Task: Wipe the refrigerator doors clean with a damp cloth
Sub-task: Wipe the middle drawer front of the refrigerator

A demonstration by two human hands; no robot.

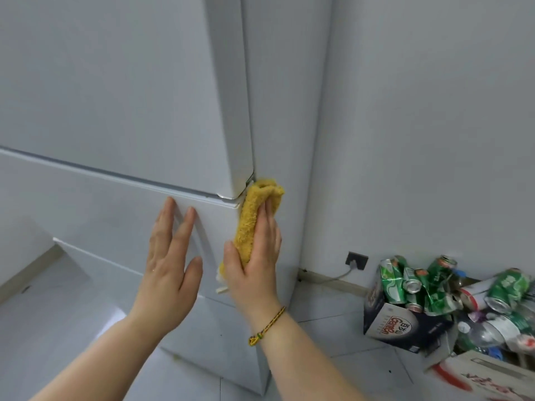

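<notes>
We had our left hand (170, 261) spread flat on the lower fridge door (115, 215), bracing. Right hand (254, 256) pressed the one yellow cloth (252, 215) against that door's right edge, long axis running up toward the seam under the upper door (115, 96). Two doors, so probably upward next.
</notes>
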